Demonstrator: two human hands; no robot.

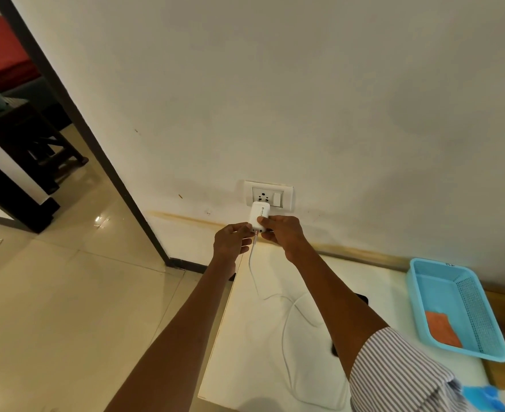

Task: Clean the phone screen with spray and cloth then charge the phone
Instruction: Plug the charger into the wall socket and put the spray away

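— Plain cream wall [304, 84] fills most of the view, with a dark door frame [75, 129] on the left, a tiled floor [52, 292] below it, and a white table [254, 337] pushed up against the wall. What's going on at the socket?

— Both hands are up at the wall socket [268, 195]. The right hand [281, 231] grasps the white charger [259, 217] by its side, thumb laid across its face, probably to steady it against the socket. The left hand [233, 237] pinches the plug end of the white cable [286, 322] right under the charger, where the port sits.

— Is the charger fully in?

— Can't tell; its top edge overlaps the socket's lower holes, but the pins are hidden. My guess is that the cable is being seated in the charger, or the charger pressed home.

— And the phone?

— On the table, mostly hidden beneath the right forearm; only a dark corner of the phone [362, 299] shows near the wall side and another dark sliver nearer the sleeve [399, 373]. The cable loops loosely over the table towards it (whether its far end is plugged into the phone is out of sight).

— Cleaning things?

— A blue basket [483, 307] stands at the table's right edge with an orange cloth [443, 328] lying in it, set aside, which suggests the wiping is done. No spray bottle I can make out for certain.
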